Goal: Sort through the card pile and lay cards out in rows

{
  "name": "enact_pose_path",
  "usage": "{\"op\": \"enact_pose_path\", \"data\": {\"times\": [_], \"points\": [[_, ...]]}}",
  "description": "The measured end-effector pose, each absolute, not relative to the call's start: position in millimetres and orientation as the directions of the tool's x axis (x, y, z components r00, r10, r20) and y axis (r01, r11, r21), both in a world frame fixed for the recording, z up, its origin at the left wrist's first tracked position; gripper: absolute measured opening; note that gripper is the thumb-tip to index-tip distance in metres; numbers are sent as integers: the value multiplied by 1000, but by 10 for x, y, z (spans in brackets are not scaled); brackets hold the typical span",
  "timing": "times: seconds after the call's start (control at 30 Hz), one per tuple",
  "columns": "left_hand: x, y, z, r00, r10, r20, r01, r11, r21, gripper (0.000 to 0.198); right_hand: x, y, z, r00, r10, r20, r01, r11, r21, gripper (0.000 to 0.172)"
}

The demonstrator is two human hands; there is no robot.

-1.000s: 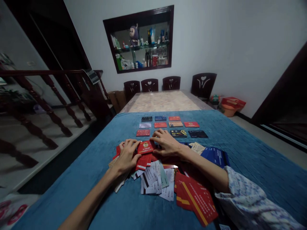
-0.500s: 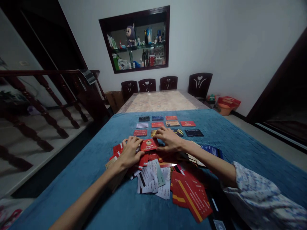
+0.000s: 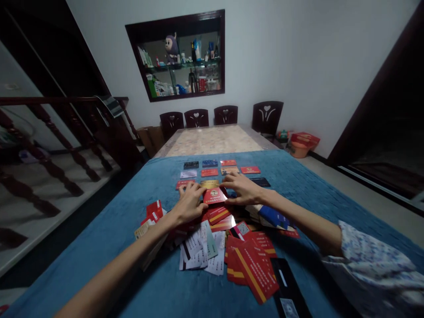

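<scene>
Glossy red rectangular card (image 3: 214, 195) held by its two ends

In the head view, my left hand (image 3: 190, 202) has its thumb and fingers pinched on the left end of the red card, and my right hand (image 3: 241, 189) pinches the right end, fingers arched, thumb on the near side. Whether I hold one card or a thin stack, I cannot tell. It is over the soft blue cloth (image 3: 122, 216) that covers the near part of the desk (image 3: 218, 139), just nearer than a gold-coloured rectangular card (image 3: 210, 183).

Beyond my fingers, flat cards lie in three rows. The farthest runs from a black rectangular card (image 3: 191, 165) on the left, through a blue rectangular card (image 3: 210, 163), to an orange-red rectangular card (image 3: 228, 162) on the right.

Nearer me, white cards with dark stripes (image 3: 198, 256) overlap a pale green card (image 3: 210, 242). To their right, red cards with yellow stripes (image 3: 256, 267) fan out beside a black oblong card (image 3: 289, 285). Dark blue cards (image 3: 270, 216) lie beneath my right forearm, and small red cards (image 3: 153, 207) lie at the left.
</scene>
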State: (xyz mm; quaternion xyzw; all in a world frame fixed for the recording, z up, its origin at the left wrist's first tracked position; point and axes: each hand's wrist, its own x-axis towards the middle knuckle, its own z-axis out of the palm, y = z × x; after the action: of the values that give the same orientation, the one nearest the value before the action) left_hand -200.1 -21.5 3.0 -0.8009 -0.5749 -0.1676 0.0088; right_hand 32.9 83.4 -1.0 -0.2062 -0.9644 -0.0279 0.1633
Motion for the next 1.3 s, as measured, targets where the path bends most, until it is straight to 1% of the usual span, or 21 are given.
{"op": "enact_pose_path", "data": {"times": [0.13, 0.33, 0.53, 0.83, 1.07, 1.3], "points": [[-1846, -111, 95, 298, 918, 260, 921, -348, 174, 39, 484, 905, 21, -859, 398, 323, 410, 912, -34, 49], [-1619, 42, 195, 327, 916, 234, 915, -368, 163, 43, 712, 933, 174, -864, 411, 290, 420, 907, -35, 44], [-1464, 260, 211, 357, 902, 245, 911, -394, 122, 27, 898, 1043, 238, -857, 432, 280, 440, 897, -37, 34], [-1223, 498, 275, 338, 925, 174, 923, -362, 131, 33, 1126, 1237, 248, -833, 510, 216, 506, 859, -75, 48], [-1097, 693, 268, 346, 923, 167, 923, -367, 116, 32, 1257, 1408, 216, -818, 534, 213, 529, 844, -88, 48], [-962, 957, 239, 364, 919, 149, 918, -381, 112, 36, 1380, 1564, 217, -799, 576, 174, 572, 817, -75, 49]]}}
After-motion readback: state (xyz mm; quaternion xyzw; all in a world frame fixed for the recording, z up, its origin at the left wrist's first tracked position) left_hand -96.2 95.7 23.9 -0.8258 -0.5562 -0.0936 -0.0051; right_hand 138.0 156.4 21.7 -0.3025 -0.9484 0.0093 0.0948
